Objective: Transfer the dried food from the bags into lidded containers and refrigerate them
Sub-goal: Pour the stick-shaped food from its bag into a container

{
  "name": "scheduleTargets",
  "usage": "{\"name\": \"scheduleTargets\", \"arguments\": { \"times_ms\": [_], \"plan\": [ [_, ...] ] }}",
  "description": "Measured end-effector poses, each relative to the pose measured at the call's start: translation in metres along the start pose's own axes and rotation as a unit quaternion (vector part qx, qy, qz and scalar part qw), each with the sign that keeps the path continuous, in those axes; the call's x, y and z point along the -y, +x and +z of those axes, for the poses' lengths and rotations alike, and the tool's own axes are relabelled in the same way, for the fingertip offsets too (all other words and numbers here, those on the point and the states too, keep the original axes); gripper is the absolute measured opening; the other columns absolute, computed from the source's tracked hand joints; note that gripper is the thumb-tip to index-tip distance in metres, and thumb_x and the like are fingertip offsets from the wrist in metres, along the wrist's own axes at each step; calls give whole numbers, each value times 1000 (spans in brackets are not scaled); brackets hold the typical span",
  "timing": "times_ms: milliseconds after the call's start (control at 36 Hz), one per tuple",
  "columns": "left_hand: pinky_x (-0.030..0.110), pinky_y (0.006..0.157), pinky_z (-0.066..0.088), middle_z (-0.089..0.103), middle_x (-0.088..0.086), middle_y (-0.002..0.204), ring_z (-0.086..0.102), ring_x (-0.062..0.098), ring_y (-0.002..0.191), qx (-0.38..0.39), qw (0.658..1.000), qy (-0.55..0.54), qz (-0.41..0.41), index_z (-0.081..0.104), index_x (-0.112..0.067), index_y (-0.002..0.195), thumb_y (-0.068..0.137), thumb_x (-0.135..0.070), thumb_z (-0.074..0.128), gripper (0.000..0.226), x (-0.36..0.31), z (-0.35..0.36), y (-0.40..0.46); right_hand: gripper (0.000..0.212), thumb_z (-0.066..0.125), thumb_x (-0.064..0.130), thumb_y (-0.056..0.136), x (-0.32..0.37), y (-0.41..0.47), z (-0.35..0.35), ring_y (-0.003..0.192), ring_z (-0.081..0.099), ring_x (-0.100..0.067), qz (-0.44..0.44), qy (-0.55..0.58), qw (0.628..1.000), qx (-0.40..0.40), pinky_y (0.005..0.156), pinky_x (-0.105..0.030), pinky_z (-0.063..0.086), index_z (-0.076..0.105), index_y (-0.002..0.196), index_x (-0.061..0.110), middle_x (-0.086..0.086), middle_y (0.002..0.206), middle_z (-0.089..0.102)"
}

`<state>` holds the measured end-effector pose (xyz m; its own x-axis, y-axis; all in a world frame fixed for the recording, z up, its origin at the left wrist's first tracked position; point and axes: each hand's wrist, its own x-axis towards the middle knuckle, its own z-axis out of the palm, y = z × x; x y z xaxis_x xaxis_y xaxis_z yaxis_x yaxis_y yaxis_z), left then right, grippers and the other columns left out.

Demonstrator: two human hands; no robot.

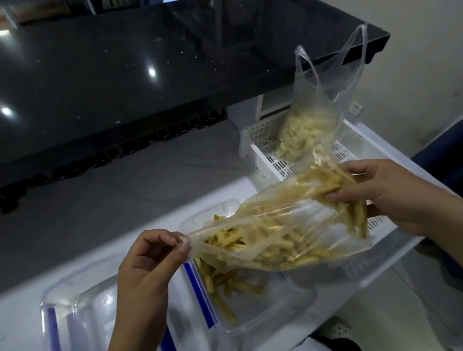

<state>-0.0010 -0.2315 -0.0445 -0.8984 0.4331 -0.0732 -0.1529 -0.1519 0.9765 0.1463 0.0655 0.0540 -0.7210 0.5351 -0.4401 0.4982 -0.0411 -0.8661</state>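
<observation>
Left hand (144,263) pinches the mouth of the clear plastic bag of tan dried sticks (284,227); right hand (389,198) grips its raised bottom.
Sticks could overshoot the clear rectangular plastic container (243,321) beneath if the mouth drifts.

Dried food strips being tipped from a clear bag into an open container.

A clear plastic bag (284,227) of yellow dried strips (278,245) is held tilted over a clear container (261,318) standing on the white bench (16,336). The bag's open mouth is pinched at its edge by the left hand (145,266); the closed end is gripped by the right hand (386,199). Some strips lie inside the container. A second clear container (63,315) with blue-edged flaps stands to the left. A white perforated basket (262,153) is placed behind, holding a second bag (313,111) of paler dried food. A dark glossy counter (122,72) is seen beyond.
</observation>
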Motion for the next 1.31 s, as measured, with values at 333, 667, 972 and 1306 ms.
{"name": "scheduleTargets", "arguments": {
  "times_ms": [333,667,972,1306],
  "plan": [
    [22,73,58,73,6,86,71,18,84,-18,1000,-3,-2,67,-20,76,70,-21,77,12,11,-1,-2,44,86,22,58,7,-6,6,76,68,-27,-20,11,997,78,62,-36,55,79,100,17,-13,94,75],
    [15,74,55,73,1,83,72,13,84,4,1000,24,13,68,-24,74,73,-13,75,13,9,-3,-4,47,90,21,62,12,-5,0,87,73,-25,-21,62,991,121,70,-37,61,78,107,17,-12,104,75],
    [18,75,56,72,7,83,72,17,84,27,998,64,7,69,-19,75,78,-3,75,17,21,-4,-9,46,90,20,64,17,0,11,85,72,-24,-33,69,986,146,66,-37,60,77,107,14,-12,105,75],
    [16,72,56,72,7,79,72,12,82,-21,999,41,13,67,-16,70,81,14,69,32,28,-7,-8,38,90,24,67,18,-1,19,86,74,-31,-72,-17,993,93,70,-42,63,79,103,18,-12,100,76]
  ]
}}
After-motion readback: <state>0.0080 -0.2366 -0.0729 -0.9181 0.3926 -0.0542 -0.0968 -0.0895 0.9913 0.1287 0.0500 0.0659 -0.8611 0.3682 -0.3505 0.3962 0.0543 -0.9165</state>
